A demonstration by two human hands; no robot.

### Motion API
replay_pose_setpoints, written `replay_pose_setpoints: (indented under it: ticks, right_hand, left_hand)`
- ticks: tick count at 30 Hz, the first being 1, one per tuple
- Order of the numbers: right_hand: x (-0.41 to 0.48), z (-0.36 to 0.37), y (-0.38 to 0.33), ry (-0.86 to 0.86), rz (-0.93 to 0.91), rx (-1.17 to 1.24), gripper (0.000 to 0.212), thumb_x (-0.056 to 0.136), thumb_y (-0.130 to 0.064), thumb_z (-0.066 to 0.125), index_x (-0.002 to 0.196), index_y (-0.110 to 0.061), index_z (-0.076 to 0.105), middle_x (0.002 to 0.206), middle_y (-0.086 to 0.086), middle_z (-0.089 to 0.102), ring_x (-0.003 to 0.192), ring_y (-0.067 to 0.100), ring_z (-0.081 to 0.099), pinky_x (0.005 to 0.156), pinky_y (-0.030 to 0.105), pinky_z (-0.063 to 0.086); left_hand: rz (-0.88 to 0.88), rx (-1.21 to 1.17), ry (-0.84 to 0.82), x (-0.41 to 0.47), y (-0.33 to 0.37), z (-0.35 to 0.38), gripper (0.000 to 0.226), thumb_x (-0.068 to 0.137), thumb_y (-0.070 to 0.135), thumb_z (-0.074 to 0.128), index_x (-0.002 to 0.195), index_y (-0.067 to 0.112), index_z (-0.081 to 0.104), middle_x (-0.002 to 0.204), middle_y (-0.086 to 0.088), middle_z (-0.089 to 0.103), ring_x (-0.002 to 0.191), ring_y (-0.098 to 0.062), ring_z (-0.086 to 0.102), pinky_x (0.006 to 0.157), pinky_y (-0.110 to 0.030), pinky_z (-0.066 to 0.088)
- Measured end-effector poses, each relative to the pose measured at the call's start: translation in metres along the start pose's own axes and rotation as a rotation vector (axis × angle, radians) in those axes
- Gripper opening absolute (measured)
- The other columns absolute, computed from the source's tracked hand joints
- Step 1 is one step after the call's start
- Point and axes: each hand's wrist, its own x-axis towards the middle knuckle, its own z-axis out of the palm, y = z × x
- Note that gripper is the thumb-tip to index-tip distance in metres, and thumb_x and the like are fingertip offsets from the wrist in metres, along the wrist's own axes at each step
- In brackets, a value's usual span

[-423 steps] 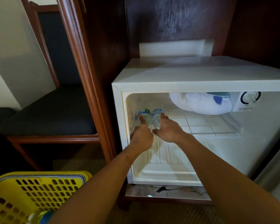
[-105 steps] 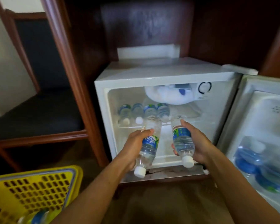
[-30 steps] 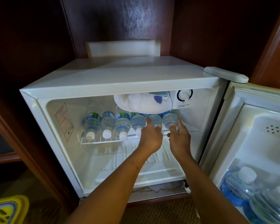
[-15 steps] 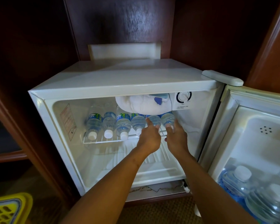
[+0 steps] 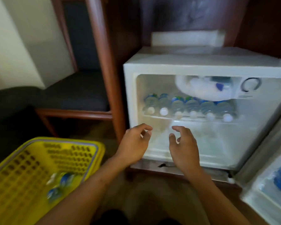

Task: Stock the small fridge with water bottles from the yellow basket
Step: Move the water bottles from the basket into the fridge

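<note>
- My left hand [image 5: 133, 143] and my right hand [image 5: 183, 143] hover side by side in front of the fridge's [image 5: 204, 69] lower opening, fingers loosely curled and spread, holding nothing.
- Just above them, six water bottles [image 5: 188, 106] lie in a row on the wire shelf [image 5: 190, 119], caps facing me, and they fill most of its width.
- Under the shelf the fridge floor looks bare (the picture is blurred, so I can't be sure).
- The door [image 5: 266, 176] hangs open on my right, with something blue in its rack.
- The yellow basket [image 5: 23, 176] sits low to my left, with at least two bottles [image 5: 60, 184] lying in it.
- I judge I'm between loads: the next move is to swing both hands left and down into the basket, grip one bottle each, and bring them back, probably to the space below the shelf.
</note>
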Motion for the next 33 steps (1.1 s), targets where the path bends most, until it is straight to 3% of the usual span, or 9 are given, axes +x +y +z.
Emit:
replay_pose_setpoints:
  ticks: [6,13,15,17,19,21,25,27,33]
  right_hand:
    - [-0.066,0.1,-0.08,-0.372,-0.255,-0.014,0.023,0.098,-0.03,0.053,0.119,-0.029,0.062,0.118,-0.009,0.06,0.115,0.012,0.05,0.094,0.027,0.044]
    - [-0.109,0.229,-0.141,-0.753,-0.395,-0.118,0.029,0.097,-0.025,0.053,0.124,-0.017,0.059,0.128,0.002,0.054,0.128,0.019,0.042,0.103,0.034,0.04]
    - [-0.112,0.267,-0.151,-0.866,-0.374,-0.209,0.033,0.096,-0.025,0.054,0.128,-0.015,0.057,0.132,0.006,0.052,0.128,0.024,0.044,0.103,0.038,0.042]
    - [-0.112,0.301,-0.159,-0.969,-0.341,-0.336,0.035,0.094,-0.024,0.055,0.128,-0.012,0.057,0.131,0.009,0.053,0.122,0.028,0.051,0.094,0.037,0.047]
    - [-0.112,0.336,-0.164,-1.061,-0.31,-0.457,0.031,0.092,-0.021,0.057,0.122,-0.011,0.057,0.124,0.01,0.057,0.112,0.029,0.056,0.078,0.034,0.045]
    - [-0.111,0.369,-0.162,-1.115,-0.278,-0.55,0.032,0.092,-0.019,0.059,0.124,-0.012,0.056,0.122,0.011,0.058,0.108,0.028,0.059,0.074,0.033,0.045]
    - [-0.111,0.427,-0.145,-1.17,-0.194,-0.676,0.043,0.093,-0.017,0.06,0.134,-0.012,0.051,0.126,0.011,0.057,0.112,0.028,0.059,0.084,0.035,0.052]
    - [-0.113,0.45,-0.133,-1.175,-0.152,-0.713,0.049,0.094,-0.016,0.058,0.141,-0.011,0.045,0.138,0.013,0.049,0.125,0.031,0.052,0.097,0.039,0.05]
    - [-0.128,0.5,-0.103,-1.154,-0.055,-0.75,0.077,0.094,-0.028,0.059,0.156,-0.011,0.016,0.158,0.019,0.022,0.145,0.039,0.026,0.115,0.051,0.032]
  left_hand:
    - [-0.243,0.172,0.101,-0.089,-0.117,-0.114,0.014,0.095,0.021,0.062,0.104,0.025,0.071,0.08,0.008,0.067,0.062,-0.006,0.06,0.064,-0.027,0.049]
    - [-0.665,0.328,-0.213,-0.147,-0.274,-0.187,0.017,0.079,0.035,0.065,0.09,0.023,0.069,0.131,-0.019,0.063,0.114,-0.029,0.064,0.092,-0.04,0.053]
    - [-0.757,0.298,-0.291,-0.15,-0.3,-0.192,0.029,0.088,0.028,0.063,0.105,0.006,0.072,0.131,-0.033,0.057,0.093,-0.034,0.07,0.068,-0.038,0.059]
    - [-0.887,0.274,-0.312,-0.151,-0.32,-0.189,0.036,0.096,0.025,0.06,0.12,-0.002,0.064,0.114,-0.025,0.067,0.062,-0.023,0.066,0.042,-0.028,0.054]
    - [-0.983,0.213,-0.296,-0.152,-0.345,-0.18,0.033,0.097,0.031,0.061,0.115,0.003,0.062,0.084,-0.008,0.067,0.052,-0.018,0.059,0.048,-0.033,0.057]
    - [-1.044,0.138,-0.274,-0.152,-0.366,-0.169,0.031,0.097,0.034,0.061,0.113,0.009,0.055,0.076,-0.007,0.059,0.053,-0.022,0.06,0.056,-0.043,0.059]
    - [-1.136,0.026,-0.146,-0.147,-0.401,-0.149,0.06,0.094,0.038,0.063,0.14,0.008,0.038,0.122,-0.017,0.061,0.101,-0.033,0.068,0.072,-0.042,0.059]
    - [-1.213,-0.065,-0.079,-0.146,-0.412,-0.14,0.077,0.09,0.041,0.067,0.147,0.007,0.027,0.132,-0.017,0.054,0.11,-0.032,0.063,0.079,-0.041,0.058]
    - [-1.352,-0.241,0.035,-0.148,-0.438,-0.119,0.084,0.089,0.03,0.07,0.148,0.007,0.015,0.131,-0.017,0.052,0.081,-0.022,0.059,0.055,-0.034,0.054]
